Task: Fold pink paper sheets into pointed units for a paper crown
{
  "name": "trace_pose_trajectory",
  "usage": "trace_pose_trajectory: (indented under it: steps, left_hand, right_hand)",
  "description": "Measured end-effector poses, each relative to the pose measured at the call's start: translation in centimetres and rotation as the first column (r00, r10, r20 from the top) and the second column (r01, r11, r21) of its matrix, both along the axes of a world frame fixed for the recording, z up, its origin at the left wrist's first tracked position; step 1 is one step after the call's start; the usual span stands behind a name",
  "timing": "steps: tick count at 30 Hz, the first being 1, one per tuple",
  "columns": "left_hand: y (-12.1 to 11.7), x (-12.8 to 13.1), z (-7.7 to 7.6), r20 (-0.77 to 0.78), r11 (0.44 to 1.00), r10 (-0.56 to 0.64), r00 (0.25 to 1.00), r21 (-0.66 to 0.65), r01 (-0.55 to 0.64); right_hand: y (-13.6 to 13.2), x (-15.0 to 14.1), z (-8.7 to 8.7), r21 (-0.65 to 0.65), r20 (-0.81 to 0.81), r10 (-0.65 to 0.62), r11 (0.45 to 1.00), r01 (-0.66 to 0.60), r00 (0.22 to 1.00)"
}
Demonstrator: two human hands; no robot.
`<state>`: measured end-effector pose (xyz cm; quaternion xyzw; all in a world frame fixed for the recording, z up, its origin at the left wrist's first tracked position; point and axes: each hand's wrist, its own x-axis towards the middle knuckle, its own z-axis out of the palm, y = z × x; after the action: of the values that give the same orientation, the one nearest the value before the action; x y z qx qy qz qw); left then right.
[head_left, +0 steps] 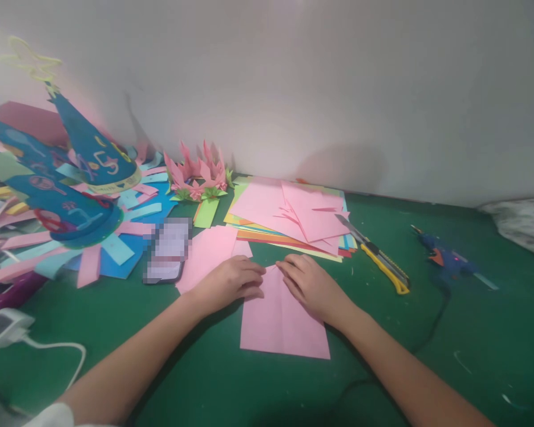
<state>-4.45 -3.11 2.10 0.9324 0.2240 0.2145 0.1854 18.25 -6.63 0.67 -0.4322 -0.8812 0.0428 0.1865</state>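
A sheet of pink paper [280,323] lies on the green table in front of me, with a crease running down its middle. My right hand [314,290] is closed at its top edge, fingertips pinching the paper near the crease. At the upper left corner, my left hand [235,279] has its fingers curled together over the sheet. The upper corners are partly hidden under both hands. Just behind my left hand lies more pink paper [209,249]. Farther back is a stack of coloured sheets, topped by pink paper [267,207] with narrow cut pieces.
A yellow utility knife [382,267] and a blue glue gun [447,255] lie to the right. Left of my hands are a phone [168,249], blue paper cone hats [93,136] and a white device with a cable [9,326]. A pink paper crown [200,175] stands near the wall.
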Motion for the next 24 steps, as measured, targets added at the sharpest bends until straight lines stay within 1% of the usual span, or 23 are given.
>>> trace_pose_trajectory:
  steps: [3,6,10,13,17,24]
  left_hand:
    - [-0.1,0.4,-0.1,0.002,0.999,0.026,1.000,0.033,-0.026]
    - [-0.1,0.6,-0.5,-0.025,0.997,0.033,0.999,0.064,-0.031]
    - [0.0,0.6,-1.1,-0.055,0.997,0.042,0.998,0.066,-0.038]
    - [0.0,0.6,-1.0,-0.038,0.997,0.047,0.998,0.069,-0.044]
    - [-0.1,0.7,-0.6,-0.023,0.997,0.046,0.999,0.059,-0.044]
    - [-0.1,0.3,-0.7,0.024,0.994,0.080,0.996,0.067,-0.082]
  right_hand:
    - [0.1,0.1,-0.1,0.005,0.000,0.003,1.000,-0.003,1.000]
    - [0.1,0.2,-0.3,0.013,-0.015,0.006,1.000,-0.006,1.000]
    - [0.1,0.2,-0.2,0.025,0.032,0.034,0.999,-0.034,0.999]
    - [0.0,0.2,0.1,0.024,0.083,0.049,0.998,-0.051,0.995]
    - [-0.2,0.1,0.3,0.005,0.121,0.039,0.999,-0.040,0.992]
    - [-0.2,0.0,0.0,0.094,0.116,0.005,0.995,-0.016,0.993]
